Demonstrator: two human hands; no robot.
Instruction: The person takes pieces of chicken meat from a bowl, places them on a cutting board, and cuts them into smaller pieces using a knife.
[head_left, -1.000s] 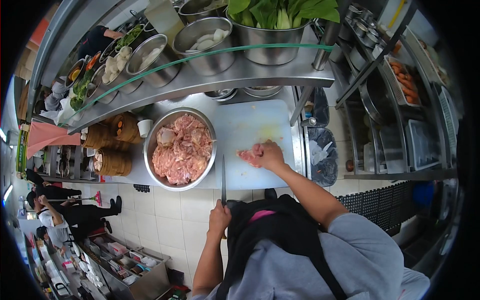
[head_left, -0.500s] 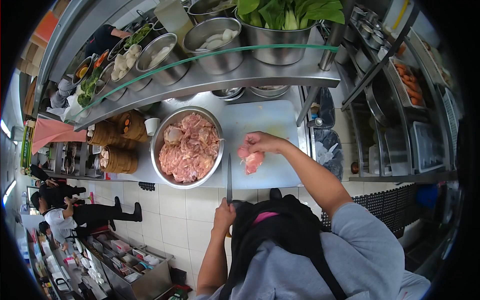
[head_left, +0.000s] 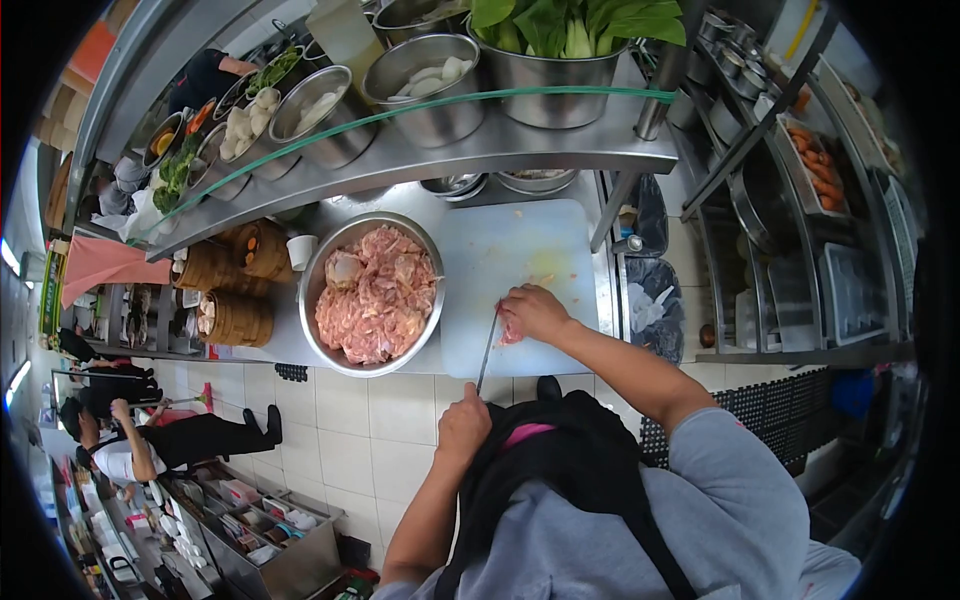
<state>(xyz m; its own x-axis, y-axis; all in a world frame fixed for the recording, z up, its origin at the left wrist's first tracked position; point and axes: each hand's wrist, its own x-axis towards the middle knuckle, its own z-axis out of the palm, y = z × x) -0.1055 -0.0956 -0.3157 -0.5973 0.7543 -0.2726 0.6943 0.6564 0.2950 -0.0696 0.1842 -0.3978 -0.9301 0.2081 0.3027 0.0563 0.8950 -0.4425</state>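
Observation:
My left hand (head_left: 465, 425) is wrapped round the handle of a long knife (head_left: 488, 352) at the near edge of the white cutting board (head_left: 480, 240). The blade points away from me, its tip beside a piece of raw meat (head_left: 510, 328). My right hand (head_left: 535, 312) grips that piece on the board, its fingers close to the blade and covering part of the meat. Left of the board stands a steel bowl (head_left: 306, 315) heaped with raw meat (head_left: 375, 300). Small scraps (head_left: 545, 278) lie on the board.
Above the counter runs a steel shelf (head_left: 400, 165) with several metal pots and leafy greens (head_left: 575, 30). Bamboo steamers (head_left: 238, 320) and a white cup (head_left: 302, 252) stand left of the bowl. Two black-lined bins (head_left: 655, 310) are at the right. Co-workers (head_left: 180, 435) stand at lower left.
My right hand has lowered the lifted meat piece onto the board. The knife has moved right and tilted, its blade now against or close to the meat.

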